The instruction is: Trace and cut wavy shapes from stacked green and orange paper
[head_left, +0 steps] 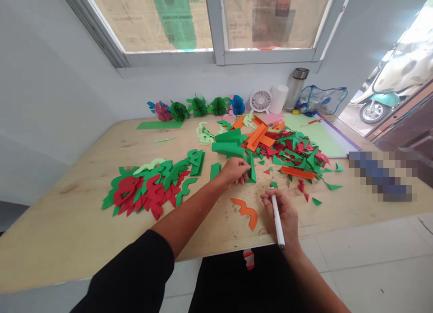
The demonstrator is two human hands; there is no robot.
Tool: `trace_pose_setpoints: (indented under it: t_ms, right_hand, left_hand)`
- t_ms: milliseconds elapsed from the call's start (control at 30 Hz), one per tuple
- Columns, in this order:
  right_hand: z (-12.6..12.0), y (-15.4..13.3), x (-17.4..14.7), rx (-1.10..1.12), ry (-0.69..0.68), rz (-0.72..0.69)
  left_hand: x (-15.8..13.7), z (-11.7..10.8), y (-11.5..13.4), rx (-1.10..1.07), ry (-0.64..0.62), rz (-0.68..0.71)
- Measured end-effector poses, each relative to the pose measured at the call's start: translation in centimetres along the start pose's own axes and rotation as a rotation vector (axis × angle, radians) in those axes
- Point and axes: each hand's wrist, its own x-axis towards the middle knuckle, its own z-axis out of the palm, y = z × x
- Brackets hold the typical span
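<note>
My left hand (236, 169) is closed at the middle of the table, its thumb and fingers pinching the edge of a folded green paper (252, 172). A white marker pen (277, 216) rests in my right hand (284, 214), its fingers wrapped round the barrel near the table's front edge. Between the hands lies a wavy orange paper cutout (249, 211). Just beyond my left hand are folded green strips (227, 149), and another green piece (215, 171) lies partly behind my wrist.
Red and green cutouts (149, 186) are heaped at left. Paper scraps (301, 150) and folded orange strips (259, 136) lie at right. Along the wall stand paper honeycomb figures (198, 106), a small fan (260, 101), a white cylinder (279, 99) and a bottle (297, 89).
</note>
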Motion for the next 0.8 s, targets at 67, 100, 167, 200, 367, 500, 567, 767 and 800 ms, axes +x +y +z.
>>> trace_pose_setpoints:
  t_ms: [67, 100, 167, 200, 367, 500, 567, 767, 800]
  right_hand:
    - [0.02, 0.12, 0.00, 0.003, 0.007, -0.001]
    - [0.04, 0.15, -0.01, 0.005, 0.009, 0.002]
    - [0.08, 0.15, -0.03, 0.009, 0.007, 0.012]
    - [0.09, 0.13, -0.04, 0.010, 0.005, 0.018]
    - [0.08, -0.14, -0.06, 0.007, 0.003, 0.033]
    - [0.02, -0.30, -0.04, 0.008, -0.001, 0.044]
    - [-0.03, -0.31, -0.03, 0.008, -0.006, 0.047]
    - [-0.04, -0.29, -0.01, 0.002, -0.015, 0.025]
    - [-0.02, -0.29, -0.01, 0.006, -0.012, 0.025]
  left_hand:
    - [0.15, 0.04, 0.15, -0.005, 0.008, -0.001]
    - [0.22, 0.05, 0.20, -0.007, 0.013, -0.001]
    - [0.32, 0.07, 0.23, -0.008, 0.020, -0.004]
    - [0.37, 0.07, 0.20, -0.008, 0.022, -0.007]
    - [0.60, 0.04, -0.16, -0.011, 0.022, -0.021]
    - [0.69, 0.02, -0.24, -0.012, 0.014, -0.029]
    - [0.64, 0.01, -0.18, -0.014, 0.008, -0.030]
    - [0.35, -0.03, -0.13, -0.010, 0.004, -0.030]
    - [0.34, -0.03, -0.17, -0.007, 0.005, -0.027]
